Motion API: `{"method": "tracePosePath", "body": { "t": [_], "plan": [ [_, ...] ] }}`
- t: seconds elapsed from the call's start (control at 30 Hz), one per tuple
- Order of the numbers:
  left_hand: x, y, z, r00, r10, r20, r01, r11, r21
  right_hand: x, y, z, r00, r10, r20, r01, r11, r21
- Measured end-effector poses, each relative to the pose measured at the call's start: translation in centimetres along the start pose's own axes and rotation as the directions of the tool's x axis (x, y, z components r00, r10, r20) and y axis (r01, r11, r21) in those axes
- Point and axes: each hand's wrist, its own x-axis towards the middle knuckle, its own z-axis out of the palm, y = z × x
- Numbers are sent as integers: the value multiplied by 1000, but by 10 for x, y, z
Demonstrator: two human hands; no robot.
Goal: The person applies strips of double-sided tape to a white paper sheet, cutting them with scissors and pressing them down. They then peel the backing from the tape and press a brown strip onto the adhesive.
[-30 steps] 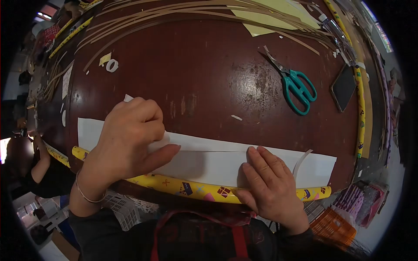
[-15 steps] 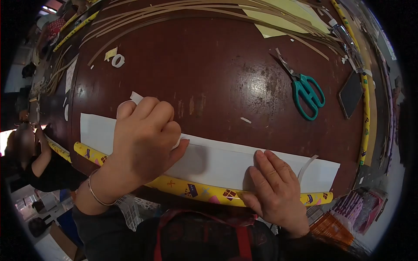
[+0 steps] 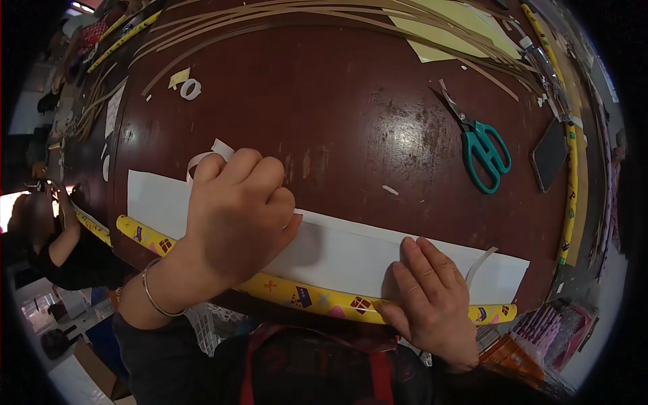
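A long sheet of white paper [image 3: 351, 246] lies along the near table edge, and its near side is rolled into a tube showing a yellow printed pattern [image 3: 324, 302]. My left hand [image 3: 236, 209] is closed above the sheet's far edge, around a pale narrow strip [image 3: 221, 147]; a loop and loose end stick out behind the knuckles. Its thumb points down toward the paper. Flat on the sheet's right part lies my right hand [image 3: 428, 287], fingers stretched out and thumb on the yellow roll. Close to it, a thin strip [image 3: 480, 264] curls up from the paper.
Teal-handled scissors [image 3: 486, 155] lie at the right, beside a dark phone [image 3: 550, 155]. A white tape ring [image 3: 191, 89] sits at far left. Long brown strips [image 3: 290, 15] and a yellow sheet [image 3: 439, 34] cover the back. Another person [image 3: 57, 236] is at left.
My left hand has shifted slightly right along the paper's edge, still closed, and more of the strip's loop shows behind it. My right hand stays on the sheet. The view has shifted slightly.
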Motion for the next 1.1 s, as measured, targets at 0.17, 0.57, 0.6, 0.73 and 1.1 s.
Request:
{"method": "tracePosePath", "body": {
  "t": [0.17, 0.57, 0.6, 0.73, 1.1],
  "plan": [
    [0, 0, 0, 1000, 9, 3, -9, 1000, -10, -1, 1, 0, 1000, 3, 12, -3, 1000, -1],
    [-2, 1, -2, 1000, 1, 0, -1, 1000, -6, 0, 1, -1, 1000, -1, 16, 2, 1000, -22],
    [-3, 1, -1, 1000, 0, 0, 0, 1000, -3, 0, 1, -1, 1000, -3, 14, 4, 1000, -21],
    [-13, 2, 1, 994, 7, -106, -7, 1000, 1, 0, 2, -1, 1000, -10, 10, 11, 1000, -16],
    [-19, 3, 6, 992, 14, -124, -16, 1000, -15, 0, 1, 0, 1000, 0, 9, 0, 1000, -8]
  ]
}}
